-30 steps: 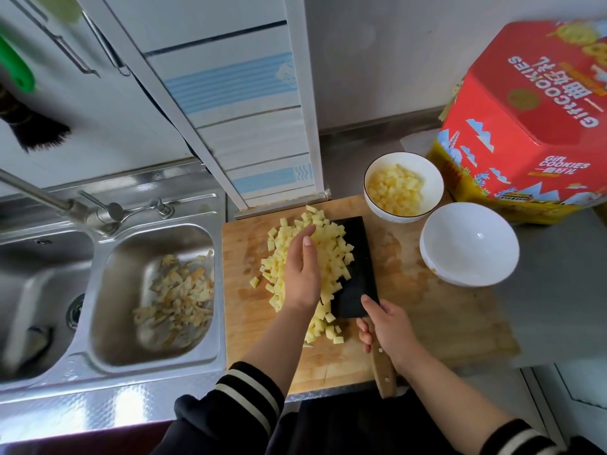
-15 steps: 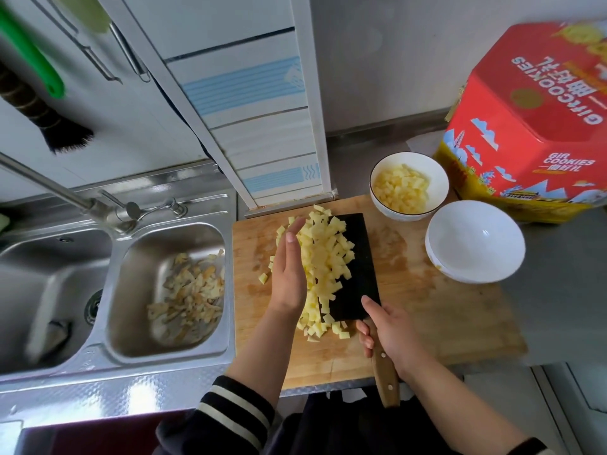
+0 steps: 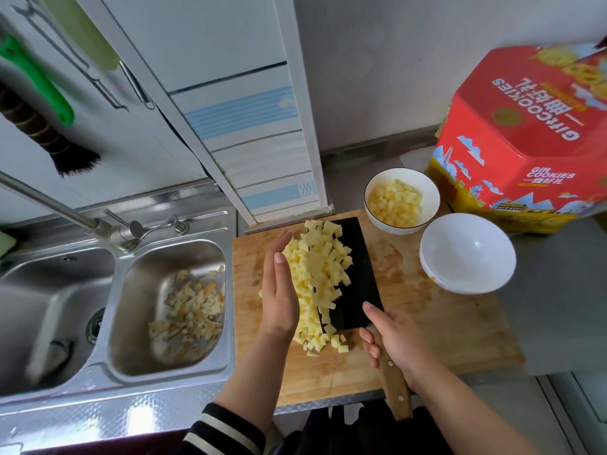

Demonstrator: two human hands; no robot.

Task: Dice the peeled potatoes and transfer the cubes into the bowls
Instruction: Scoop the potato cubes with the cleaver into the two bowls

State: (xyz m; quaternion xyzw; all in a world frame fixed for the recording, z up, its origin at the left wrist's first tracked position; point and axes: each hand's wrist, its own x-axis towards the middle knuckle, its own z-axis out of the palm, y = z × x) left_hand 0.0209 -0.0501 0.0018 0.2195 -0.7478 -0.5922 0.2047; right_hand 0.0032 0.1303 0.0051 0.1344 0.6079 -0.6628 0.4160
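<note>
Near the middle of the frame a wooden cutting board (image 3: 427,326) lies on the grey counter, and on its left half sits a heap of pale yellow potato cubes (image 3: 315,280), part of it piled on the flat black blade of a cleaver (image 3: 358,284) and part spilling onto the wood toward the lower edge of the board. The left hand (image 3: 279,290) stands on edge along the left side of the heap, fingers straight and together, its palm against the cubes (it grips nothing). The right hand (image 3: 394,343), lower and to the right, is curled round the cleaver's wooden handle (image 3: 395,389), with the forefinger stretched up onto the back of the blade; the handle runs out past the near edge of the board. At the upper right corner of the board stands a white bowl with a dark rim (image 3: 401,200), partly filled with diced potato, and just below and right of it a second white bowl (image 3: 468,252) that looks nearly bare inside, overlapping the board's right edge. Behind both, at the right of the frame, is a red cookie tin (image 3: 525,142) with yellow trim. On the left of the frame a steel double sink (image 3: 115,366) holds potato peelings (image 3: 190,307) in its right basin, with a tap (image 3: 98,224) reaching over it.
</note>
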